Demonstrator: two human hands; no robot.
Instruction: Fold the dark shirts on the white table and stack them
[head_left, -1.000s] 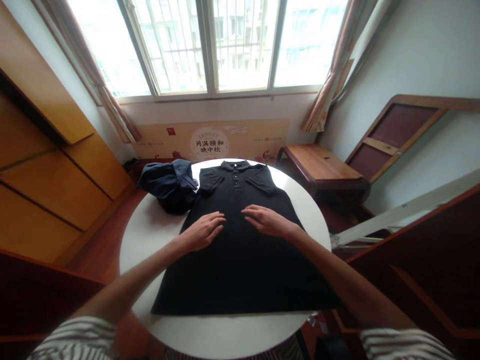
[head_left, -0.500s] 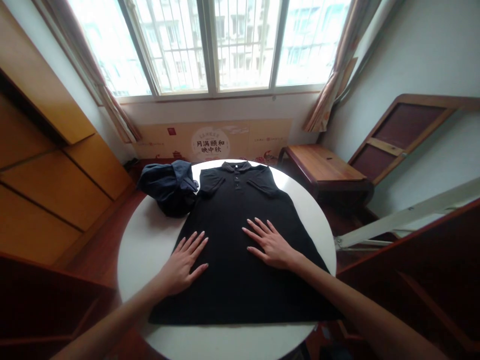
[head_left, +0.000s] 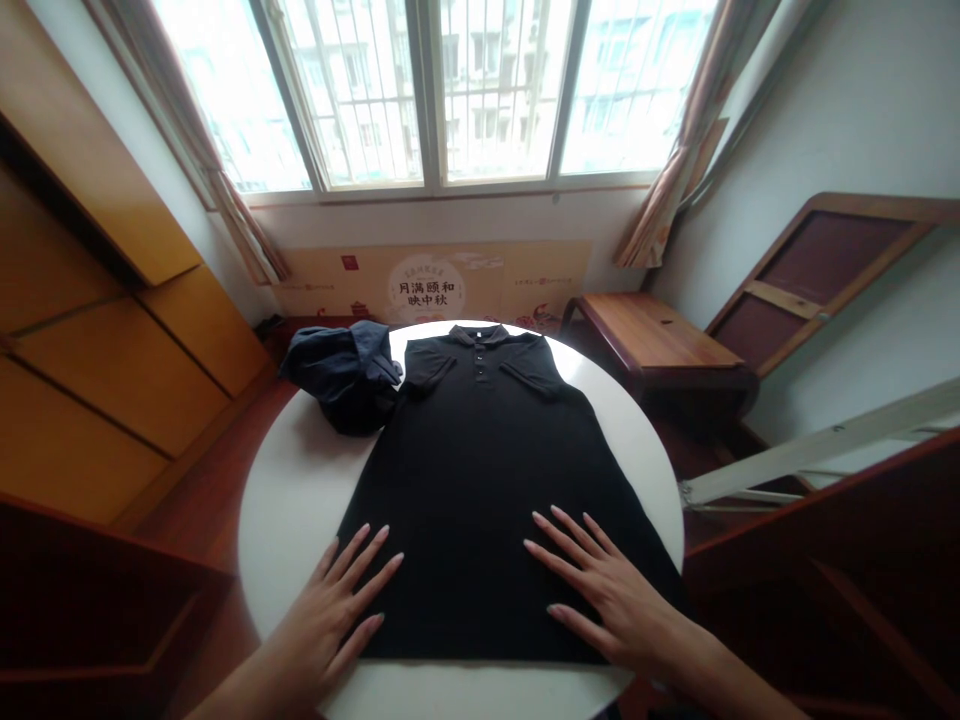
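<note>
Fingers [head_left: 379, 583] of the left hand [head_left: 330, 610] fanned wide and released, palm down over the lower left edge of the black polo shirt [head_left: 465, 480]! Opposite, right hand [head_left: 615, 600] likewise splayed and loose, tips over the lower right, near the hem [head_left: 480, 660]. Pressing or merely skimming? Cannot tell. Between both sets of fingertips, a broad stretch of dark cloth; beyond, sleeves [head_left: 431, 370] angled inward and collar [head_left: 459, 337] at the far side of the white round table [head_left: 277, 480].

Over to the writing: on the beige panel [head_left: 540, 265] below the window [head_left: 487, 90], clearly reads 月满颐和 above 映中秋, inside a pale circle [head_left: 426, 270]. Smaller lines around, plus white label [head_left: 478, 334] in the collar: too tiny to read.

Hem corners lost around hands and wrists; forearms [head_left: 255, 670] and near table rim cut off below. Beside the left sleeve, a crumpled dark blue bundle [head_left: 341, 370], hard to make out.
</note>
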